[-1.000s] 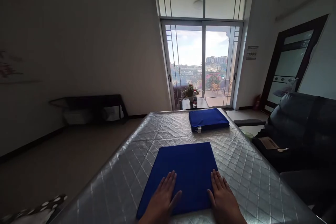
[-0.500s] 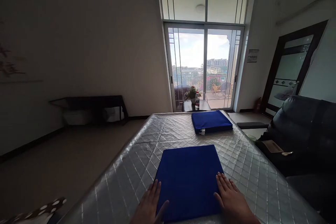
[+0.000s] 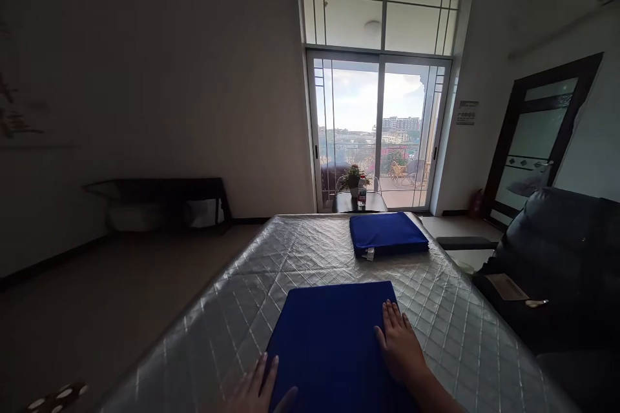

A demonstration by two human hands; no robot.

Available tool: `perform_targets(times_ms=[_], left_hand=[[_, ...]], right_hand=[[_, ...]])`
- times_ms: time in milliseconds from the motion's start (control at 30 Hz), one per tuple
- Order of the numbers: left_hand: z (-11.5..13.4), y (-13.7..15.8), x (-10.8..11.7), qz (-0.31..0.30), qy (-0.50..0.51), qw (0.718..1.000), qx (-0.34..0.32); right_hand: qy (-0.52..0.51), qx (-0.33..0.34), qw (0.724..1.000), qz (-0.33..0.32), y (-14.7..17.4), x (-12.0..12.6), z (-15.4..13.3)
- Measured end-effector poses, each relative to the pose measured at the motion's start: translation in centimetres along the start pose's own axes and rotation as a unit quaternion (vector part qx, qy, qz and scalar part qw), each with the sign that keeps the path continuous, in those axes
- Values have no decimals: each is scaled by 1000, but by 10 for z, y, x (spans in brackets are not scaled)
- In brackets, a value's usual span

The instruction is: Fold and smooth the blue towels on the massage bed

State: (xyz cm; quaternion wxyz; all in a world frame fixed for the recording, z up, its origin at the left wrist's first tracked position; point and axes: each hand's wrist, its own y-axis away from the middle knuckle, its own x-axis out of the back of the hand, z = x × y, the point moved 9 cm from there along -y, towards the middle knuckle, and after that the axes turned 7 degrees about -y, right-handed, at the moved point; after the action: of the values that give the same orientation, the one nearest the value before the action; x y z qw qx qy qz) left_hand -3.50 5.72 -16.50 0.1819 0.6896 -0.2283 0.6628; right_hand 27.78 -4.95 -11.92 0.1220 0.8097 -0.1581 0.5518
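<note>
A flat blue folded cloth point(image 3: 334, 342) lies on the silver quilted table cover point(image 3: 227, 316) right in front of me. My right hand point(image 3: 401, 343) rests flat on its right side near the far corner, fingers stretched out. At the near left edge is my left hand point(image 3: 256, 387), fingers spread and touching the cloth; its lower part is blurred and cut off by the frame. Farther back on the cover lies a second stack of blue folded cloth point(image 3: 387, 232), with a small white label point(image 3: 369, 253) hanging at its front.
A dark armchair point(image 3: 557, 258) stands to the right, holding a flat brown item point(image 3: 506, 286). Behind the table, a small dark stand point(image 3: 372, 203) carries a potted plant point(image 3: 354, 179) and a bottle point(image 3: 362, 192). A dark bench point(image 3: 159, 197) is along the left wall.
My right hand has moved forward and left onto the cloth's upper right part. My left hand has slid back toward me along the left edge. The view has shifted slightly.
</note>
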Motion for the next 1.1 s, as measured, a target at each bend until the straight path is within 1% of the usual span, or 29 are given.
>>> perform_targets(times_ms=[33,67,100,200,267,300,333,400,467,533,600,733,800,833,867,933,1100], left_hand=[[13,-5,9,2,-3,1000,5],[31,-11,19,7,-1,1000,-3],[56,-18,30,13,6,1000,-23],[148,-41,58,21,60,987,-145],[199,-55,70,37,85,974,-207],[216,-63,74,45,91,969,-224],[228,-70,75,52,95,967,-229],[235,-84,71,56,95,969,-222],[226,-95,60,56,88,971,-217],[202,-103,47,68,73,973,-210],[164,-110,35,89,47,977,-187],[78,-115,20,120,-5,985,-126],[44,-116,16,117,-22,989,-93],[33,-116,15,113,-27,990,-80],[25,-116,14,111,-30,991,-68],[19,-117,12,109,-33,992,-56],[23,-118,11,130,-35,989,-55]], right_hand=[[-1,1,1000,1,0,-2,1],[-1,2,1000,2,0,-3,2],[-1,2,1000,2,0,-3,2],[4,5,1000,-3,-1,-2,1],[16,20,1000,-11,0,-1,-1],[23,26,999,-16,1,-1,-3],[29,31,999,-21,2,-1,-3],[32,26,999,-29,3,-1,-3],[19,13,999,-28,2,-1,-1],[2,8,1000,-16,1,0,0],[-10,4,1000,-7,0,1,0],[-17,4,1000,-15,0,0,1],[-12,5,1000,-16,0,0,1],[-8,4,1000,-15,0,0,1],[-5,4,1000,-13,0,0,1],[0,5,1000,-13,0,0,2],[13,-2,1000,-23,1,-1,3]])
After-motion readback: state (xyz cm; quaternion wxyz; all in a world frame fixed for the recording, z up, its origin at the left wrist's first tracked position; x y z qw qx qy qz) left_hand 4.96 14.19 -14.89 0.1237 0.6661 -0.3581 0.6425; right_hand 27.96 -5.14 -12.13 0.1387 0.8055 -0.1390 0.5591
